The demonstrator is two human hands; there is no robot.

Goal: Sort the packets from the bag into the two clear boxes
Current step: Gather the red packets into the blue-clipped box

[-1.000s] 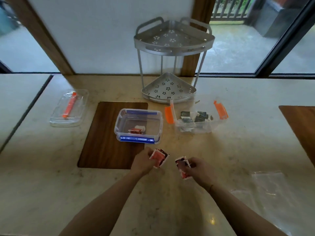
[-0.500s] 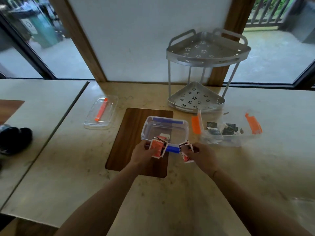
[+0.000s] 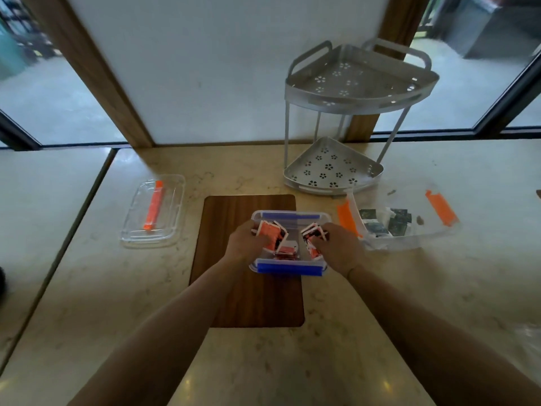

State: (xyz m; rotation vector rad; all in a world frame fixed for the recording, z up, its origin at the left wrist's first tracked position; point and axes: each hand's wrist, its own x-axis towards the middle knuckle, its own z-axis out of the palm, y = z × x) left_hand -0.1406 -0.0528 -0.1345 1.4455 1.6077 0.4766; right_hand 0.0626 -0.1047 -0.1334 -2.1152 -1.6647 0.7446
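Note:
A clear box with blue clips (image 3: 289, 269) stands on a brown mat. Both my hands are over its opening. My left hand (image 3: 244, 243) grips a bunch of red packets (image 3: 270, 234). Another bunch of red packets (image 3: 313, 234) is held in my right hand (image 3: 336, 247). A few red packets (image 3: 285, 252) lie on the box floor between my hands. To the right stands a clear box with orange clips (image 3: 409, 238), with several dark packets (image 3: 398, 222) inside. The bag shows only as a blurred clear edge (image 3: 531, 335) at the far right.
A clear lid with an orange clip (image 3: 153, 212) lies left of the brown mat (image 3: 248, 294). A grey two-tier corner rack (image 3: 351, 118) stands behind the boxes by the wall. A seam (image 3: 96, 191) splits the counter on the left.
Both hands have moved forward with their red packets, from the counter in front of the blue-clip box to above its opening. The view has shifted left and closer.

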